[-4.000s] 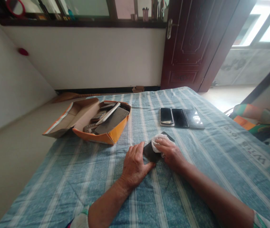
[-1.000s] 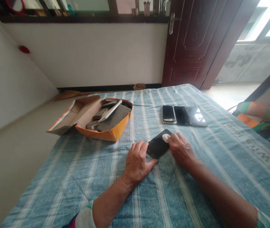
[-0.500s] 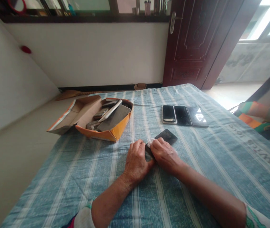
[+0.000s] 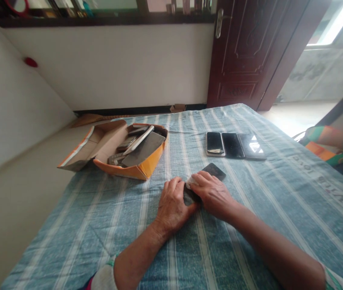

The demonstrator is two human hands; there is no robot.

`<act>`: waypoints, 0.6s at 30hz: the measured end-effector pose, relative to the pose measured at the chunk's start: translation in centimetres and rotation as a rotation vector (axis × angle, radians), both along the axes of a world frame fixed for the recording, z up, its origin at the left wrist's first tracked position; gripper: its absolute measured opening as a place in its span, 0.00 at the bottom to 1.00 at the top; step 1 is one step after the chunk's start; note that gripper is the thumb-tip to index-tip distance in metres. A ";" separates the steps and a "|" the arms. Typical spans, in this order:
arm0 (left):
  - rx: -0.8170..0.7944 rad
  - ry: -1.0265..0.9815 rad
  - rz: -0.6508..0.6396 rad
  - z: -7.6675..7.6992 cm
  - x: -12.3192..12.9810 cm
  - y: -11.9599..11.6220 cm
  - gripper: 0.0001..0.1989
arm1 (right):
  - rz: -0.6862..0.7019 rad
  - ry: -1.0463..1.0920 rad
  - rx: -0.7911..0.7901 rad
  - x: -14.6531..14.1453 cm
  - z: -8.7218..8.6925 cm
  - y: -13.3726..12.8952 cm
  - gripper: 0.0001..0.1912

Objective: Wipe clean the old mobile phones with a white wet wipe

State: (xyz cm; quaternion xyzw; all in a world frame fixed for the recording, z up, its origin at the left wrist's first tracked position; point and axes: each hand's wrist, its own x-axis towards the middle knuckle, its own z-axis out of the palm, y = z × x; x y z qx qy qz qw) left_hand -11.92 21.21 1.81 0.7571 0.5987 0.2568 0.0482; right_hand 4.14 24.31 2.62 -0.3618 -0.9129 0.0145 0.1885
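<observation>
A dark smartphone [image 4: 215, 171] lies flat and slanted on the striped cloth in front of me. My left hand [image 4: 173, 204] grips its near end, thumb along one edge and fingers along the other. Pressed on the phone's surface is a crumpled white tissue [image 4: 192, 182], pinched under the fingers of my right hand [image 4: 212, 194]. That hand covers the middle of the phone. Beyond it, three more phones lie side by side: a white-framed one [image 4: 215, 143], a black one [image 4: 233, 145] and a glossy one [image 4: 252, 146] reflecting the window.
An orange cardboard box [image 4: 151, 163] with its lid flap [image 4: 82, 149] open stands at the left, holding several old phones. The blue striped tablecloth [image 4: 105, 237] covers the table. Behind are a white wall and a dark red door [image 4: 244, 52]. Colourful fabric [image 4: 328, 141] sits at the right.
My right hand has shifted slightly on the phone, its fingers now flatter over the tissue. The left hand keeps its hold on the phone's near end. The view has tilted slightly.
</observation>
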 end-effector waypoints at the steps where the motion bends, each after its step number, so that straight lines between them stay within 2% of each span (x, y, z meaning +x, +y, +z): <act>1: -0.002 0.006 0.003 0.0 0.0 0.0 0.18 | 0.009 -0.020 -0.019 0.0 0.1 -0.2 0.07; 7: -0.001 0.022 0.011 -0.4 0.0 0.1 0.17 | 0.017 -0.072 0.033 -0.6 0.0 -1.1 0.08; 12: 0.000 0.023 0.006 -0.3 0.0 0.1 0.17 | 0.008 -0.081 0.123 -0.7 -0.7 -0.6 0.09; 18: -0.008 0.021 -0.008 0.3 0.1 0.0 0.18 | -0.136 -0.137 0.133 0.5 -0.8 1.0 0.07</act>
